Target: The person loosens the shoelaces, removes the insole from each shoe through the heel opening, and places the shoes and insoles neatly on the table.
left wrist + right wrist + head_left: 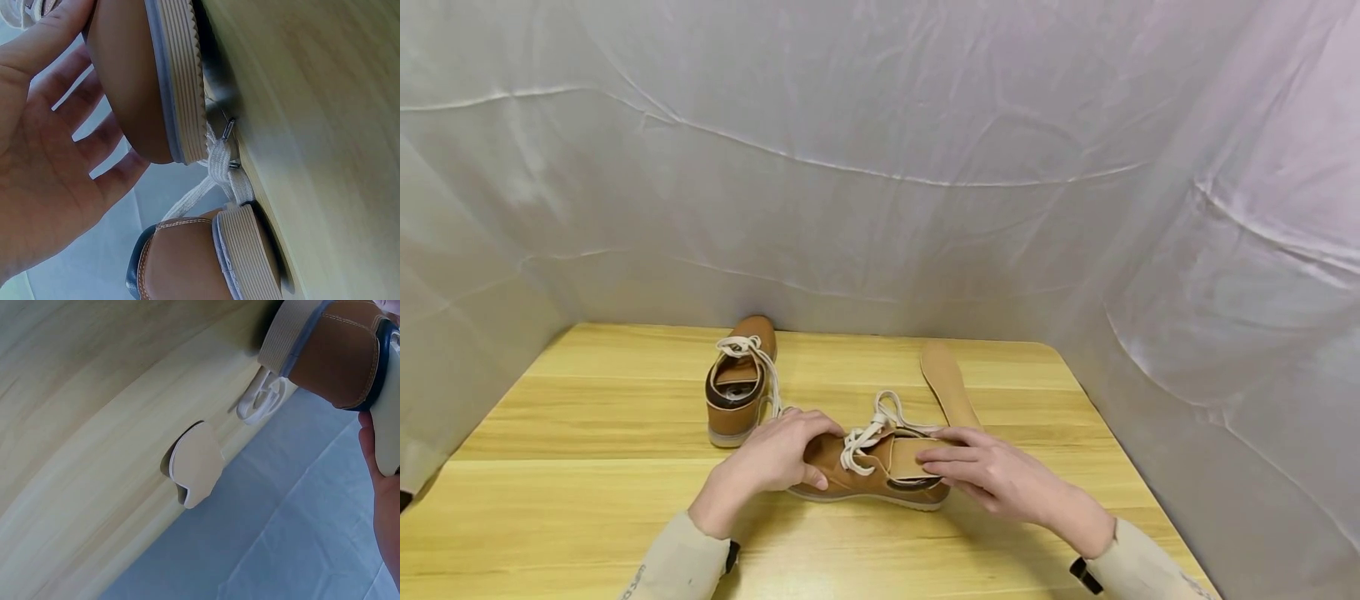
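Note:
A brown lace-up shoe lies on the table between the two hands, its toe to the left. My left hand grips the toe end, thumb on the near side; the left wrist view shows the fingers around the toe. A tan insole sticks partly out of the shoe's opening, its front part hidden inside. My right hand holds the insole's outer end, with fingers on top of it. In the right wrist view, the insole projects past the dark heel collar.
A second brown shoe stands at the back left, toe away, with loose white laces. Another tan insole lies at the back right. Grey fabric hangs behind the wooden table and on both sides.

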Tool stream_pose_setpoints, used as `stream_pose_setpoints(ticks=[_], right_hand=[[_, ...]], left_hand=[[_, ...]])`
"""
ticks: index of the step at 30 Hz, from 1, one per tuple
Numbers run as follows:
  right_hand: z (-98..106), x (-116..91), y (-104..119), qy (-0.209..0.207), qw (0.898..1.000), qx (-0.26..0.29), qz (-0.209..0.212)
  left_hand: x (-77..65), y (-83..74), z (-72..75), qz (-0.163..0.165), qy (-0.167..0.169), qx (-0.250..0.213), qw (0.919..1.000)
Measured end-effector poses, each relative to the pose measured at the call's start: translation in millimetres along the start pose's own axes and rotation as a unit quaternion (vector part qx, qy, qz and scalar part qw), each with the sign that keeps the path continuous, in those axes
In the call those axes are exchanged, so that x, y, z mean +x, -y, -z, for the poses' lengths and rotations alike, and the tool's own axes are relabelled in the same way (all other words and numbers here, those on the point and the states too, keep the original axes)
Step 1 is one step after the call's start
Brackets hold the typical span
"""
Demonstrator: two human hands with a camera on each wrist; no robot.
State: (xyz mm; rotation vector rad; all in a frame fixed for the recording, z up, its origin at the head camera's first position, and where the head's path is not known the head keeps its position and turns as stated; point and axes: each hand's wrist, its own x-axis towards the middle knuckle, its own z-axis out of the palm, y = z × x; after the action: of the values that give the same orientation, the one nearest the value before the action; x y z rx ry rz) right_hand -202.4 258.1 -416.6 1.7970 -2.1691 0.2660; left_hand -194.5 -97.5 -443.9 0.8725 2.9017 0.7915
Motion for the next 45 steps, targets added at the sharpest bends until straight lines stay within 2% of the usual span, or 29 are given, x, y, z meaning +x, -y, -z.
stream_pose_setpoints(ticks=[14,22,32,45], right_hand=[[16,-12,0,-0.019,0.999,0.006,-0.025],[26,-17,0,-0.055,0.998,-0.002,-0.011],[36,-28,3,-0.045,0.998,-0.01,-0.038],[48,-43,4,-0.093,0.995,-0.026,-0.027]], left_hand=[[-1.5,-1.0,1.4,0.006,0.0,-0.008,1.0],[-1.1,-0.3,2.6,0.007,-0.003,-0.003,1.0],[-1.1,-1.0,0.8,0.008,0.0,-0.005,1.0],[-1.0,-1.2,0.3,0.011,-0.003,-0.009,0.9999]])
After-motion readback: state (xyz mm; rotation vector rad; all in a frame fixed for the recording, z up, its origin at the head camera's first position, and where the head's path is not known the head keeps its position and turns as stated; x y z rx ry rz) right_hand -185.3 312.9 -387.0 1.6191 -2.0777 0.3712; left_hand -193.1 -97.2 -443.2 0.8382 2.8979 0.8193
